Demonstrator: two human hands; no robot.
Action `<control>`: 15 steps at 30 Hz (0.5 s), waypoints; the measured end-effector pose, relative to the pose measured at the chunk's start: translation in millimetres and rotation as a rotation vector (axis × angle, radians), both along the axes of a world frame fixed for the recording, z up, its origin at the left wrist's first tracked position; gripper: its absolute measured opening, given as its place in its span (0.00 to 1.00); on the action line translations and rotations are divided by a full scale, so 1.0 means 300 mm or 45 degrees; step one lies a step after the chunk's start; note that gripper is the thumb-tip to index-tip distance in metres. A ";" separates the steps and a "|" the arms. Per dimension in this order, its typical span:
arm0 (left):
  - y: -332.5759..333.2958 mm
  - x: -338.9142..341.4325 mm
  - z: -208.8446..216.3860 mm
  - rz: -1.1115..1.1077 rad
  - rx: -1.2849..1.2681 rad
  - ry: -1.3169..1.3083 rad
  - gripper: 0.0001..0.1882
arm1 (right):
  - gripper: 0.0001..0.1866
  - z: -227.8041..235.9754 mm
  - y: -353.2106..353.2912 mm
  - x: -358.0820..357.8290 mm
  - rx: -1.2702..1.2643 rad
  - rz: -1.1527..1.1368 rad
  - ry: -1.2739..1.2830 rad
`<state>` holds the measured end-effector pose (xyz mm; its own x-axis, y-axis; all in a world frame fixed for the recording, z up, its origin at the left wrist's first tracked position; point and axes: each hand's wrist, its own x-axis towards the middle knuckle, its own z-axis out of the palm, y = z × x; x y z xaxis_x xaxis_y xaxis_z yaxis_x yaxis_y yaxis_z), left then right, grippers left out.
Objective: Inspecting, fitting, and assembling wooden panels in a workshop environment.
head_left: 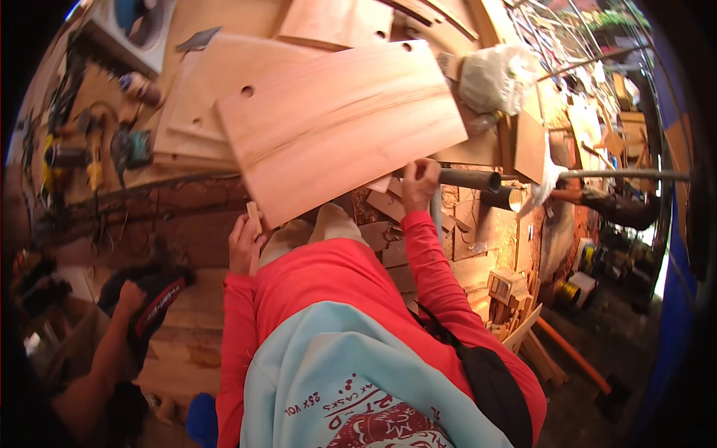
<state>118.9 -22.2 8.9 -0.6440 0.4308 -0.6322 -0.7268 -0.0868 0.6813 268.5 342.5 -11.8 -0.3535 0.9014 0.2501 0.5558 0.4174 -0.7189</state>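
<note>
both hands hold a wooden board [340, 131]: left hand [245, 243] and right hand [420, 183] each in closed grip on its lower edge.

Cluttered wooden workbench [202, 246], stacked offcuts [508, 287], dirt floor [597, 313], daylight

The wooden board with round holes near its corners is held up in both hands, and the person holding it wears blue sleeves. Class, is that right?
Not quite: the head view shows red sleeves. The rest stands: the left hand and right hand hold the wooden board.
</note>
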 end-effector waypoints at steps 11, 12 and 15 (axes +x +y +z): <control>0.123 0.053 0.037 -0.058 -0.194 0.136 0.14 | 0.30 -0.174 0.314 -0.044 -0.925 -0.668 0.351; 0.121 0.053 0.041 -0.068 -0.195 0.142 0.14 | 0.27 -0.192 0.320 -0.027 -1.361 -0.689 0.656; 0.121 0.053 0.068 -0.087 -0.145 0.111 0.15 | 0.21 -0.268 0.326 0.031 -1.402 -0.487 1.006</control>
